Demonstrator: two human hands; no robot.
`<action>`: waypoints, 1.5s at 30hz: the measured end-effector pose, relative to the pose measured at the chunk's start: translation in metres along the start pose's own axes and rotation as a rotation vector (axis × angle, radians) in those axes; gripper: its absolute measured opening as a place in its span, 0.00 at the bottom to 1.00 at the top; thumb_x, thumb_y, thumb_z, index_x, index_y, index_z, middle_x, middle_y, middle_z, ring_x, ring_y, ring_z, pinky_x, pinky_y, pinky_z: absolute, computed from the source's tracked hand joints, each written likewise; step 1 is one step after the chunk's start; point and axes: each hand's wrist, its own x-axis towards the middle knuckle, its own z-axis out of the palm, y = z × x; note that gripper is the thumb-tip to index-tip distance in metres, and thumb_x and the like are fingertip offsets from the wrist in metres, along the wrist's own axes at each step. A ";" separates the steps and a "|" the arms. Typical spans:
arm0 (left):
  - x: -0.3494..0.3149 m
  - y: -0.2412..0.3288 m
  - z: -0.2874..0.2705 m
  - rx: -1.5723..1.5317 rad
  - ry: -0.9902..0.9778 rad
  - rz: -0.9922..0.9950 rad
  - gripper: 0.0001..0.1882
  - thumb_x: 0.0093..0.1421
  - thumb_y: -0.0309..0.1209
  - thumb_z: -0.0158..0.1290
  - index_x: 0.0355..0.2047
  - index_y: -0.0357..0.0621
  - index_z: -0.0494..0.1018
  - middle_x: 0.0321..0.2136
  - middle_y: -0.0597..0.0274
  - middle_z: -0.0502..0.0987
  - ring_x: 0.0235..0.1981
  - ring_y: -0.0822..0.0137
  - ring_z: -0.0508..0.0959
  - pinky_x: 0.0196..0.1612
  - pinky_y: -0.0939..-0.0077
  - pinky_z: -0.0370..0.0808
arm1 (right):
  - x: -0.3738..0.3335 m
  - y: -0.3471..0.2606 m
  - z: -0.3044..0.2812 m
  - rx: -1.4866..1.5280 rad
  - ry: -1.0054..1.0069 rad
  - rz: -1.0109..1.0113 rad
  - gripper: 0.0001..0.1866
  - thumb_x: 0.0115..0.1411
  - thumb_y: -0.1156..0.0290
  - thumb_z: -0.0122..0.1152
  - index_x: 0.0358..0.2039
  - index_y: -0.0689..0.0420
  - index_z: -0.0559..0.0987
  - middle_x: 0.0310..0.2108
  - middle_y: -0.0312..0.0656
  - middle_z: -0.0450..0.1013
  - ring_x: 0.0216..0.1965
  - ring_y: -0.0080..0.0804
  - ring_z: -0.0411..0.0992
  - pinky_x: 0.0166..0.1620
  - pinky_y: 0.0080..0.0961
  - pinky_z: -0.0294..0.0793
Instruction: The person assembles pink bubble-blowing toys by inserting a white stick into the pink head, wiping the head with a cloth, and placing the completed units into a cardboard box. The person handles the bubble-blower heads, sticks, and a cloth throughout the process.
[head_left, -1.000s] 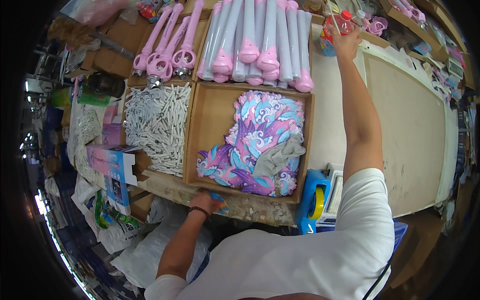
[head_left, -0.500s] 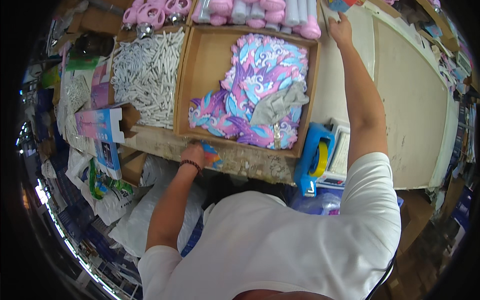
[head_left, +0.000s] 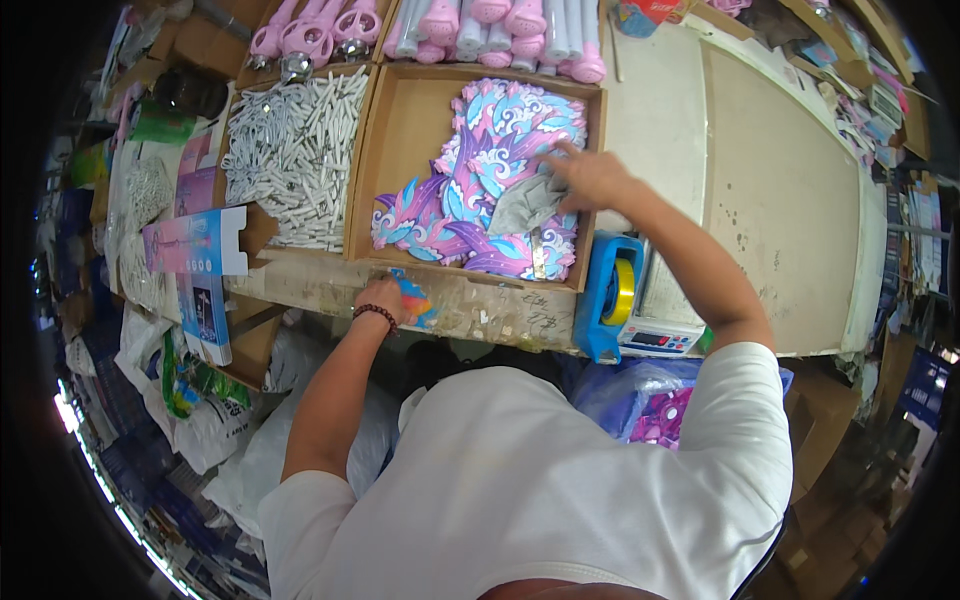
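Observation:
My left hand [head_left: 378,297], with a beaded bracelet at the wrist, is at the table's front edge. Its fingers are closed on a small packet-like piece in blue, orange and yellow [head_left: 416,304], partly hidden by the hand. My right hand [head_left: 595,180] hangs over the right side of a shallow cardboard box [head_left: 395,120], fingers apart and slightly blurred. Beneath its fingertips lies a crumpled grey cloth [head_left: 525,205]. The cloth rests on a pile of flat pink, purple and blue swirl-shaped pieces [head_left: 505,150] in that box.
A box of white stick-like parts and cords [head_left: 295,165] adjoins on the left. Pink-ended wands [head_left: 490,30] fill a box behind. A blue tape dispenser [head_left: 600,300] stands beside a scale [head_left: 660,335]. A printed carton [head_left: 195,245] lies left. A red-blue packet [head_left: 645,15] is far right.
My right hand has come back from the red-blue packet at the far edge to the grey cloth in the box. My left hand stays at the front edge with the colourful piece.

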 end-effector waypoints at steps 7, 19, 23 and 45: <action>-0.004 0.001 -0.003 0.019 0.015 0.002 0.47 0.36 0.47 0.73 0.53 0.38 0.67 0.53 0.46 0.70 0.54 0.54 0.72 0.54 0.64 0.72 | -0.030 -0.019 -0.019 0.373 0.386 -0.154 0.14 0.56 0.59 0.60 0.41 0.49 0.81 0.38 0.41 0.75 0.38 0.42 0.75 0.41 0.38 0.74; 0.008 -0.002 0.001 0.052 -0.011 0.038 0.47 0.35 0.48 0.73 0.53 0.39 0.67 0.50 0.48 0.73 0.54 0.56 0.72 0.52 0.64 0.74 | -0.006 0.156 -0.086 0.873 0.934 0.415 0.20 0.56 0.63 0.63 0.42 0.67 0.79 0.30 0.43 0.78 0.26 0.25 0.73 0.32 0.23 0.72; 0.002 -0.003 0.001 0.019 -0.002 0.018 0.46 0.34 0.48 0.73 0.50 0.36 0.69 0.49 0.46 0.74 0.53 0.53 0.73 0.55 0.63 0.72 | 0.007 0.151 -0.073 0.997 0.888 0.530 0.27 0.59 0.60 0.60 0.54 0.65 0.71 0.40 0.44 0.76 0.35 0.29 0.75 0.33 0.26 0.75; 0.006 -0.025 0.026 -0.038 0.239 0.245 0.42 0.40 0.53 0.66 0.50 0.38 0.68 0.46 0.45 0.74 0.46 0.52 0.77 0.49 0.60 0.74 | -0.051 -0.031 -0.051 1.154 0.737 0.157 0.19 0.66 0.63 0.52 0.51 0.64 0.74 0.41 0.42 0.77 0.34 0.27 0.76 0.35 0.22 0.75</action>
